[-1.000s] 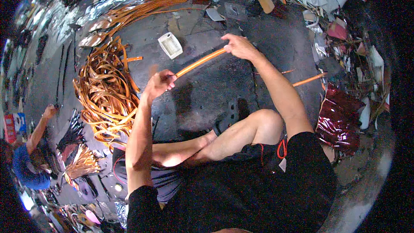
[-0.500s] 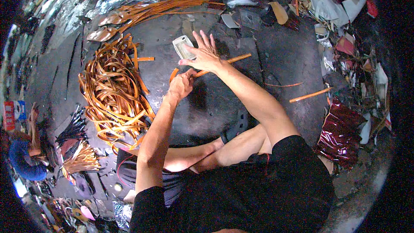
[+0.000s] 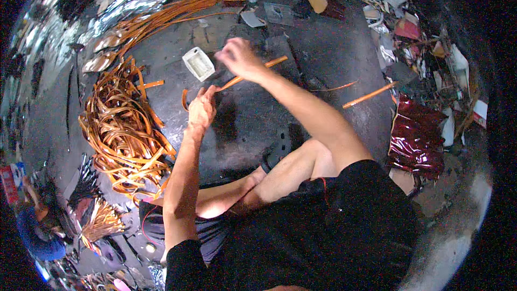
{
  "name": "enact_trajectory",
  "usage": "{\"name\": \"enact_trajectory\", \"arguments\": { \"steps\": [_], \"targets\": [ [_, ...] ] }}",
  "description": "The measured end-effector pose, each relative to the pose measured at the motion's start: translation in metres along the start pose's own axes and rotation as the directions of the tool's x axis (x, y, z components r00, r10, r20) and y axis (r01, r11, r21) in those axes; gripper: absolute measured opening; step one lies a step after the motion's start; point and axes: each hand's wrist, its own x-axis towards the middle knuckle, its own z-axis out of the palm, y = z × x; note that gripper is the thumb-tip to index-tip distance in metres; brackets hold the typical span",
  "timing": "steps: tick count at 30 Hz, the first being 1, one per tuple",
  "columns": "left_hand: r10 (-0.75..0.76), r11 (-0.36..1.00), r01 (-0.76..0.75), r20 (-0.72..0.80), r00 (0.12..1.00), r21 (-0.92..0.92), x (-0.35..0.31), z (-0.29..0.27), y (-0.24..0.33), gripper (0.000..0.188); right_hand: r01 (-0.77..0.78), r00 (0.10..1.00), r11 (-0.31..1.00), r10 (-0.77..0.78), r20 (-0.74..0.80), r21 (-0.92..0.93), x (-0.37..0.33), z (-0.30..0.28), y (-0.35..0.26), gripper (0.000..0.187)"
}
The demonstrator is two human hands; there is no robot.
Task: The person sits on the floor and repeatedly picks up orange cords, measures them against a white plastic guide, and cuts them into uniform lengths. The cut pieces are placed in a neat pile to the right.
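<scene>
My left hand [image 3: 202, 109] is closed over the near part of an orange leather-like strip [image 3: 277, 62] lying on the dark work surface. The strip's short curled end pokes out left of the fingers, and its longer part runs off to the right. Just above the strip is my right hand [image 3: 239, 60], fingers curled in and smeared by motion; whether it holds anything cannot be made out. To its left sits a small white rectangular dish [image 3: 199, 64] with a pale content inside.
A big tangled heap of orange strips [image 3: 126, 134] lies at left. Another short strip [image 3: 369, 95] rests at right, near a shiny dark-red sheet [image 3: 417, 137]. Scraps [image 3: 409, 27] pile up along the right edge. A person in blue [image 3: 40, 234] is at far left.
My right hand has gone from spread fingers at the dish to curled fingers beside it. My left hand stays on the strip. The whole view has shifted slightly.
</scene>
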Motion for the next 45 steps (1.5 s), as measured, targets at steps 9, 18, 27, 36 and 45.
{"name": "enact_trajectory", "arguments": {
  "steps": [9, 18, 27, 36, 45],
  "targets": [
    [-0.005, 0.985, 0.011, 0.034, 0.999, -0.173, 0.005, -0.003, 0.001, 0.032, -0.742, 0.664, 0.579, 0.569, 0.485, 0.338, -0.107, -0.123, 0.069, 0.063],
    [-0.061, 0.971, 0.082, 0.098, 0.993, -0.224, 0.003, -0.016, 0.001, 0.029, -0.763, 0.568, 0.642, 0.604, 0.56, 0.081, -0.102, -0.104, 0.055, 0.064],
    [-0.201, 0.58, 0.479, 0.453, 0.868, -0.659, -0.044, -0.025, -0.159, 0.017, -0.597, 0.549, 0.794, 0.506, 0.666, -0.111, -0.09, -0.02, -0.015, 0.062],
    [-0.415, 0.506, 0.659, 0.514, 0.751, -0.556, -0.084, -0.054, -0.183, 0.02, -0.352, 0.591, 0.926, 0.334, 0.734, -0.138, -0.091, 0.089, -0.095, 0.07],
    [-0.297, 0.734, 0.355, 0.197, 0.934, -0.578, -0.08, -0.072, -0.22, 0.012, -0.013, 0.667, 0.97, 0.191, 0.72, -0.244, -0.097, 0.178, -0.142, 0.079]
  ]
}}
